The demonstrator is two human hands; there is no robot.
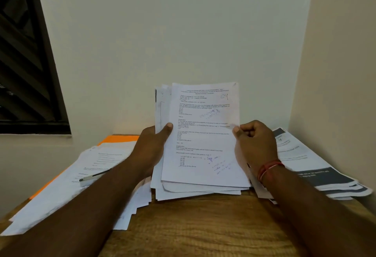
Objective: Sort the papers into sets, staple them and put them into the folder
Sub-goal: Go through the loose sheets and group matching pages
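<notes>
I hold a thick stack of printed papers (201,134) upright above the wooden table (193,226), its lower edge near the tabletop. My left hand (151,149) grips the stack's left side, thumb across the front. The top sheet, marked with handwriting, is pinched at its right edge by my right hand (254,145). An orange folder (118,139) lies at the back left under loose papers (67,191). A silver stapler (91,178) rests on those papers, left of my left forearm.
A second pile of papers with dark grey printed bands (317,173) lies on the table at the right, against the wall. Walls close in behind and to the right. A dark window (24,63) is at the left.
</notes>
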